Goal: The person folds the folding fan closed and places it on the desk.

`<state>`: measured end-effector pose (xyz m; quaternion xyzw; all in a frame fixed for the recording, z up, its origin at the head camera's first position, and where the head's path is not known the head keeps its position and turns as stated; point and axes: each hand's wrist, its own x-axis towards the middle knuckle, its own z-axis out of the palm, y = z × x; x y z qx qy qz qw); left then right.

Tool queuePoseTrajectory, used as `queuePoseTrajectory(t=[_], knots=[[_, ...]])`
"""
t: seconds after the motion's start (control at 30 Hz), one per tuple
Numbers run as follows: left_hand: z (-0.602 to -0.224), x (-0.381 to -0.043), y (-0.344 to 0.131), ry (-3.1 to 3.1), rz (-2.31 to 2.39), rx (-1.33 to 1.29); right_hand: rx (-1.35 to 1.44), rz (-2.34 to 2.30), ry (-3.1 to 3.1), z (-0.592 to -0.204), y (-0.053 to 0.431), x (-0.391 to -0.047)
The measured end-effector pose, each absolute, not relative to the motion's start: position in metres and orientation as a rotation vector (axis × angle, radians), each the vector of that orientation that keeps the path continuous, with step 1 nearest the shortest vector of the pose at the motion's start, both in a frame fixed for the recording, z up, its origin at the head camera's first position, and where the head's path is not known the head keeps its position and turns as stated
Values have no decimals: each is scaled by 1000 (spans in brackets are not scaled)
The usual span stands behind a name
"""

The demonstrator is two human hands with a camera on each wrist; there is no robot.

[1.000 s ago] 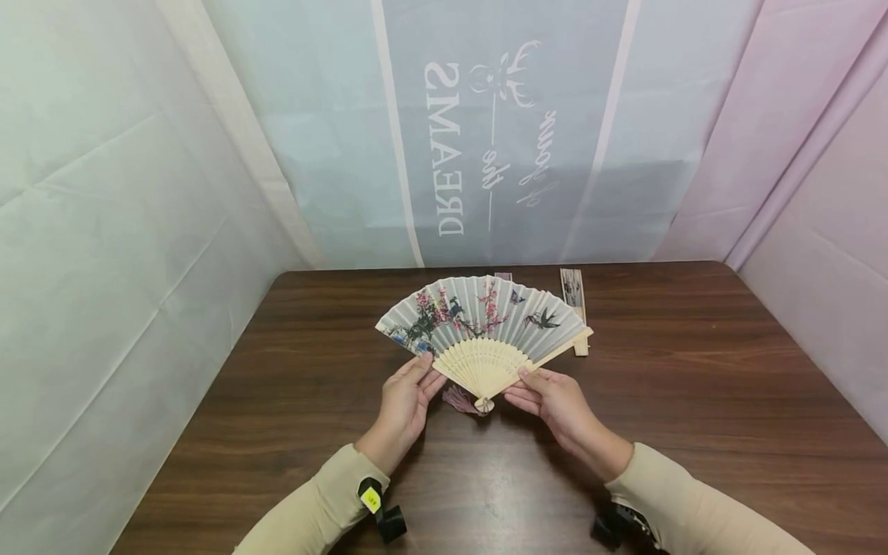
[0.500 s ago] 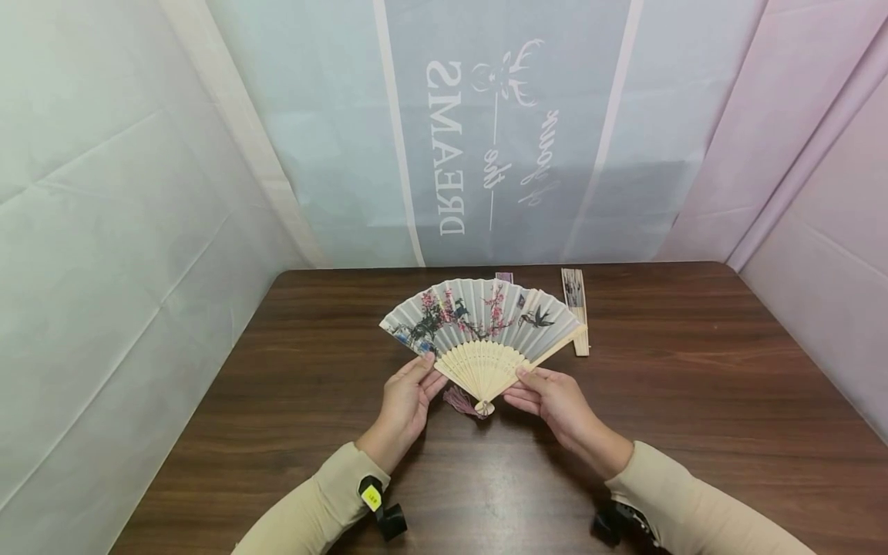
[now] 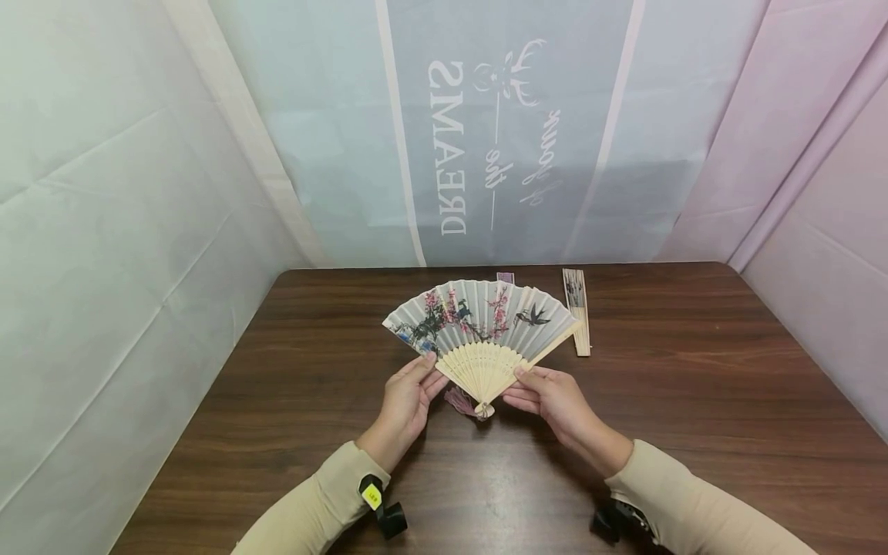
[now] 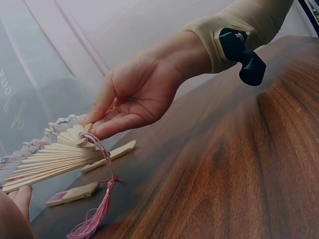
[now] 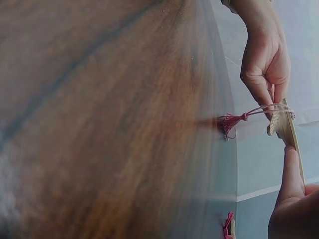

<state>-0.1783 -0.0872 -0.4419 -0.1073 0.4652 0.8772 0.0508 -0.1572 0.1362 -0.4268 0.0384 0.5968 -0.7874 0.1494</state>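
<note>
A spread folding fan [image 3: 479,312] with pale wooden ribs and grey cloth is held up over the table. Pink blossoms, dark birds and a butterfly decorate the cloth. My left hand [image 3: 408,395] pinches its left edge, thumb on top and fingers underneath. At the right edge, my right hand [image 3: 558,399] pinches the outer rib, also thumb uppermost. A pink tassel [image 4: 97,211] hangs on a cord from the fan's pivot, between the two hands. In the right wrist view the fan [image 5: 285,124] appears nearly edge-on.
Behind the held fan, a folded fan [image 3: 579,312] lies on the dark wooden table [image 3: 694,370]. Another folded fan [image 3: 506,277], purple-patterned, is mostly hidden by the spread cloth. A grey-blue printed curtain [image 3: 513,154] hangs at the table's far edge.
The fan's spread has narrowed a little, both outer tips drawing inward and its pivot dipping slightly toward me. Both hands keep their grip with almost no movement.
</note>
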Motion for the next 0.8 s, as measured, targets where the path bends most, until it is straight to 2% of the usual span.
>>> queuePoseTrajectory(t=[0.8], knots=[[-438, -178, -84, 1451, 2624, -348, 104, -2218, 1729, -425, 139, -160]])
